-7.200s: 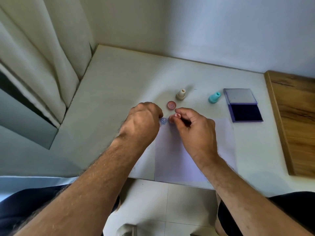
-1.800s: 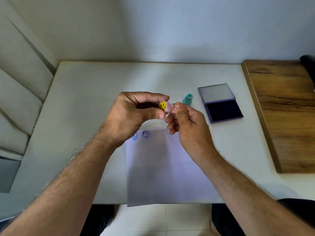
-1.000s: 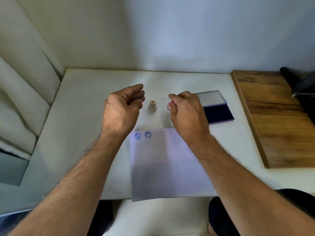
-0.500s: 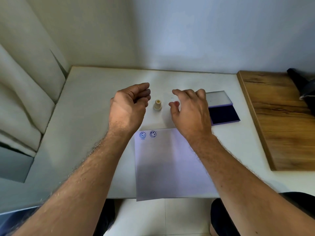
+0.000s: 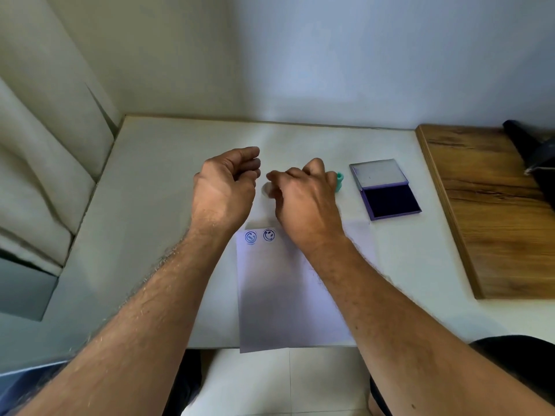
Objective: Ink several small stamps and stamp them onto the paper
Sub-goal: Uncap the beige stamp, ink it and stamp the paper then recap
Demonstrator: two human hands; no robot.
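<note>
A white paper [image 5: 288, 295] lies at the table's near edge with two blue smiley prints [image 5: 260, 236] in its top left corner. My right hand [image 5: 303, 202] reaches left above the paper's top edge. Its forefinger and thumb pinch a small beige stamp [image 5: 266, 189], which is blurred. My left hand [image 5: 225, 187] hovers just left of it, fingers loosely curled, holding nothing. A teal stamp [image 5: 339, 181] stands partly hidden behind my right hand. The open purple ink pad [image 5: 390, 201] lies further right, its lid [image 5: 379, 174] folded back.
The white table [image 5: 150, 205] meets a wall at the back and cushions [image 5: 45, 175] on the left. A wooden board [image 5: 492, 205] borders it on the right, with a dark object [image 5: 534, 157] at its far corner.
My right hand let go of the pink stamp, moved left and took hold of the beige stamp. My left hand stayed hovering beside it. The teal stamp has come back into view.
</note>
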